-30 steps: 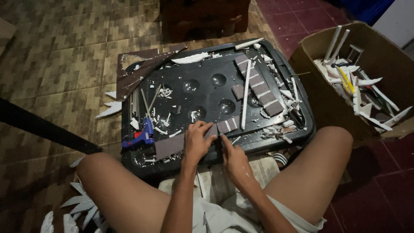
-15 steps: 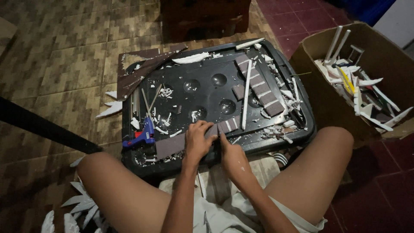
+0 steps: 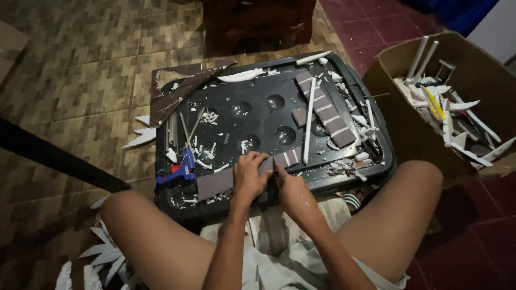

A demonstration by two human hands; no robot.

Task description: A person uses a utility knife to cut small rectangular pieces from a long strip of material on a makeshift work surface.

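Done: where the black plastic tray (image 3: 258, 115) lies, scored brown foam strips (image 3: 325, 110) rest.
Left: left hand (image 3: 249, 180) presses flat brown foam board (image 3: 215, 183).
Right hand (image 3: 290, 189): clenched, contents hidden.

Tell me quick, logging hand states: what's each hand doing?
Left hand: pressed on the brown strip, grip not closed around it.
Right hand: closed; what it holds cannot be told.

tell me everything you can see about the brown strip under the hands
The brown strip is a long flat piece, dull brown, looking like card or foam board, with pale cross-lines near its right end. It lies slightly tilted along the near edge of the black tray. The left hand presses on its middle; the right hand touches it just to the right. A blue glue gun lies beside its left end.
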